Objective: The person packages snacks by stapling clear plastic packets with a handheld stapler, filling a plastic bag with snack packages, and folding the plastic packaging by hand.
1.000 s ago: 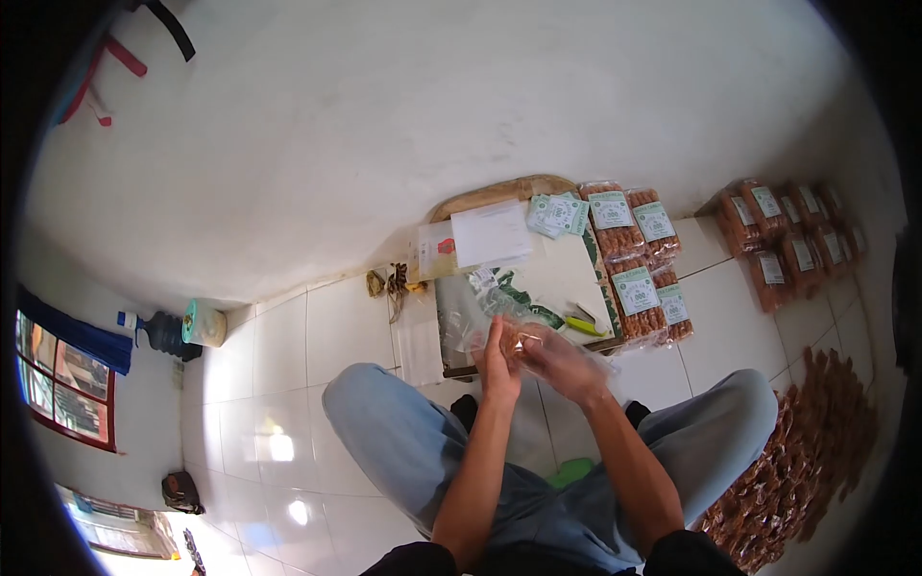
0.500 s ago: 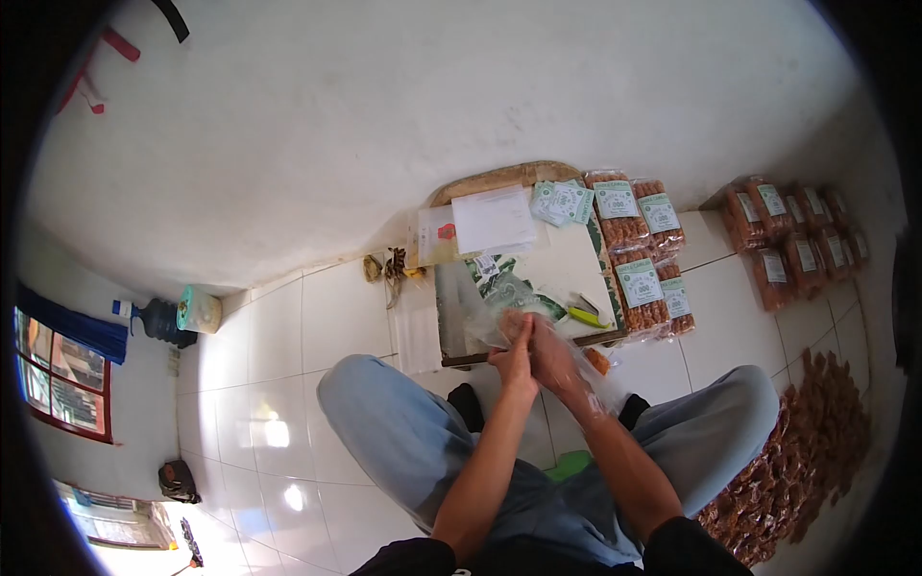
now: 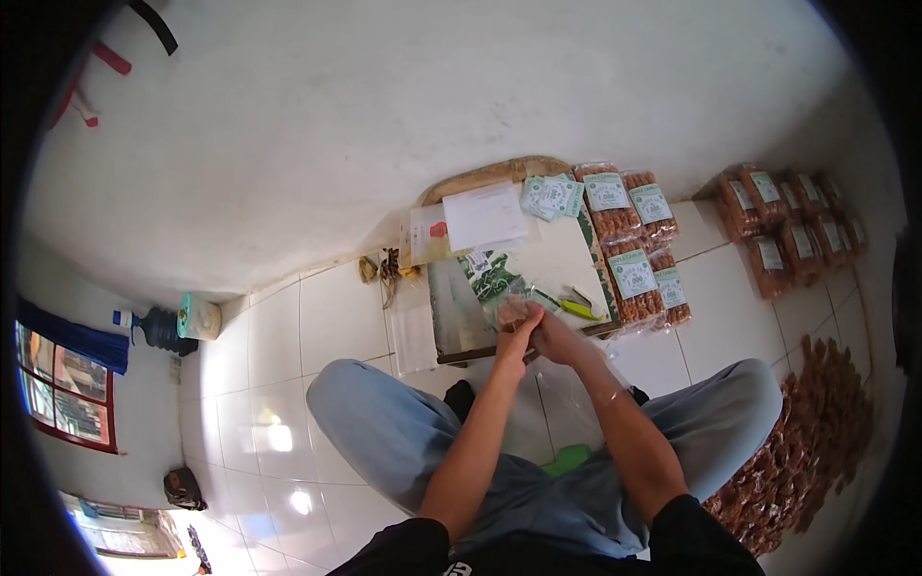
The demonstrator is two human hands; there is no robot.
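My left hand (image 3: 516, 336) and my right hand (image 3: 555, 338) are together at the near edge of the low table (image 3: 567, 254), both closed on a clear plastic bag (image 3: 523, 300). Part of the bag trails along my right forearm. Something brownish shows through the plastic by the fingers, too blurred to make out. Just beyond my hands lie a yellow-green cutter (image 3: 581, 309) and a green-and-white printed sheet (image 3: 492, 276). Green labels (image 3: 550, 197) and white paper (image 3: 483, 217) rest at the table's far side.
Labelled brown packs (image 3: 633, 274) stand along the table's right side, with more packs (image 3: 768, 254) by the wall. Many small brown packets (image 3: 768, 480) lie heaped at lower right. A tub (image 3: 199, 317) and water bottle (image 3: 158, 329) are at left.
My hands have shifted slightly left and away from me since half a second ago, still together on the plastic. An orange-brown piece seen near my right wrist then no longer shows.
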